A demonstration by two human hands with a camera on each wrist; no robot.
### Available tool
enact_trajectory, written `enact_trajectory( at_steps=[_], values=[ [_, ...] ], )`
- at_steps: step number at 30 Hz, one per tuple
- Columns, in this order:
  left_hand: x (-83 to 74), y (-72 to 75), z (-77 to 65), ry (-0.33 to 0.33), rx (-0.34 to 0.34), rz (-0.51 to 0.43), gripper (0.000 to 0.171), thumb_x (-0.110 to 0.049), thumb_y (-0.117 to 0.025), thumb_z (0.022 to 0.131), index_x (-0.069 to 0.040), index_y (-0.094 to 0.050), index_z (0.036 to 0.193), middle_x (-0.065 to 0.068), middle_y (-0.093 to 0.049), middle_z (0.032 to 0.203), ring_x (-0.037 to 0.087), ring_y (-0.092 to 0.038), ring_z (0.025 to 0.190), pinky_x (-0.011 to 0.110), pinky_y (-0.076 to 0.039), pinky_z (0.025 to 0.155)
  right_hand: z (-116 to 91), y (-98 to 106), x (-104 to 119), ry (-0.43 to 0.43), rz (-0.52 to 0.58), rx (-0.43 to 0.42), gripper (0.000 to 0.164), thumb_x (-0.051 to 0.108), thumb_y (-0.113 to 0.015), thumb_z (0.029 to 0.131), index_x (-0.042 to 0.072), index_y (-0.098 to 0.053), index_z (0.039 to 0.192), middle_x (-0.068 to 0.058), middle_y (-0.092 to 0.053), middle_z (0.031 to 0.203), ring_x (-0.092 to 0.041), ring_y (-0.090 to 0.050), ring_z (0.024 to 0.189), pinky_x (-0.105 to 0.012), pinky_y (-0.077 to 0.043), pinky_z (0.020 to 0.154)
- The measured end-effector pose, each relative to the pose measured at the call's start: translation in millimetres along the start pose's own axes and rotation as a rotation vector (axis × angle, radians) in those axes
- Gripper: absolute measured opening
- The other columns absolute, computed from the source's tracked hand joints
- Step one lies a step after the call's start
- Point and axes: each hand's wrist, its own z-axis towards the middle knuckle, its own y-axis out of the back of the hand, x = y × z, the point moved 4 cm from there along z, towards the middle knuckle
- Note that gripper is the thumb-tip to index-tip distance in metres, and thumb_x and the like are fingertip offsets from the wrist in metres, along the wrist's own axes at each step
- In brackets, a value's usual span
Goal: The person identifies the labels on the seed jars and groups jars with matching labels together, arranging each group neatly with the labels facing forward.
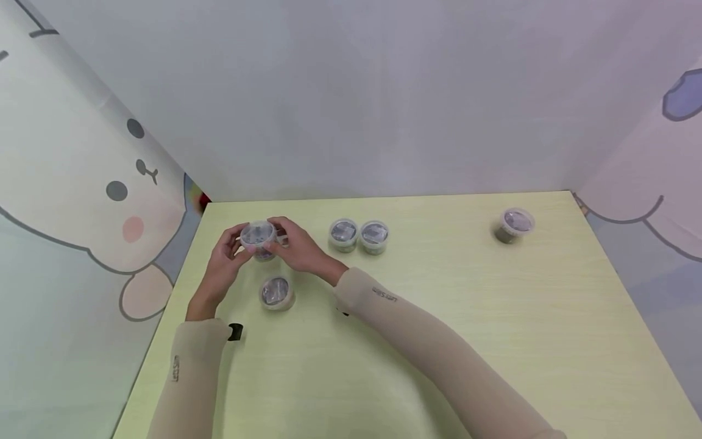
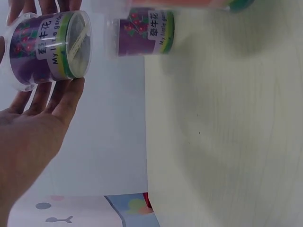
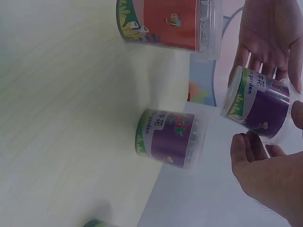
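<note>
Both hands hold one clear plastic jar (image 1: 259,234) at the left back of the table. It has a purple printed label and a see-through lid. My left hand (image 1: 222,259) grips its left side and my right hand (image 1: 298,246) its right side. In the left wrist view the jar (image 2: 49,47) is off the table, its base showing. The right wrist view shows fingers of both hands around the jar (image 3: 260,101). Just nearer the front stands a lidded jar (image 1: 276,293); its label looks orange-red in the right wrist view (image 3: 165,21).
Two lidded jars stand side by side at the back, a left one (image 1: 343,235) and a right one (image 1: 375,236). Another jar (image 1: 514,224) is at the back right. The pale yellow table (image 1: 439,317) meets a light curtain-like wall (image 1: 384,110) behind.
</note>
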Motion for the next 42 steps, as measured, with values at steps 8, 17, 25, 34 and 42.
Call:
enact_trajectory(
  at_steps=[8,17,25,34,42],
  values=[
    [9.3,7.4,8.5,-0.033,0.018,-0.020,0.061,-0.005,-0.056,0.109,0.005,-0.026,0.161,0.004,-0.040,0.153,0.005,-0.045,0.131,0.009,-0.045,0.099,11.0,0.0,-2.3,0.033,-0.162,-0.017,0.057,0.019,-0.066,0.107,0.002,-0.044,0.156,-0.015,-0.058,0.150,-0.026,-0.056,0.138,-0.039,-0.045,0.116],
    [17.3,13.5,18.9,-0.023,0.024,0.001,0.066,-0.010,-0.059,0.109,0.001,-0.024,0.164,0.016,-0.031,0.162,0.007,-0.042,0.135,0.008,-0.044,0.103,21.2,2.7,-5.4,0.026,-0.306,-0.033,0.059,0.028,-0.069,0.105,0.008,-0.047,0.157,-0.007,-0.058,0.153,-0.026,-0.054,0.137,-0.041,-0.042,0.115],
    [20.2,19.2,22.5,-0.060,0.017,0.000,0.065,-0.010,-0.059,0.109,-0.001,-0.025,0.164,0.010,-0.034,0.160,0.005,-0.043,0.133,0.008,-0.045,0.102,26.3,1.1,-3.7,0.025,-0.341,-0.007,0.061,0.032,-0.066,0.107,0.010,-0.045,0.159,-0.007,-0.053,0.157,-0.027,-0.052,0.140,-0.042,-0.041,0.117],
    [24.9,25.7,24.4,-0.062,0.019,0.001,0.065,-0.010,-0.060,0.109,-0.004,-0.026,0.164,0.012,-0.032,0.162,0.006,-0.041,0.137,0.008,-0.043,0.103,32.9,-2.3,-1.5,0.021,-0.398,0.004,0.059,0.034,-0.066,0.106,0.012,-0.047,0.158,-0.004,-0.056,0.155,-0.024,-0.054,0.135,-0.041,-0.041,0.115],
    [34.5,29.0,25.9,-0.030,0.030,-0.012,0.067,-0.012,-0.060,0.109,-0.005,-0.025,0.165,0.012,-0.030,0.163,0.006,-0.040,0.138,0.008,-0.043,0.103,37.6,-6.0,-3.8,0.025,-0.497,0.017,0.057,0.036,-0.066,0.106,0.012,-0.050,0.156,-0.003,-0.061,0.149,-0.023,-0.056,0.132,-0.040,-0.042,0.114]
  ],
)
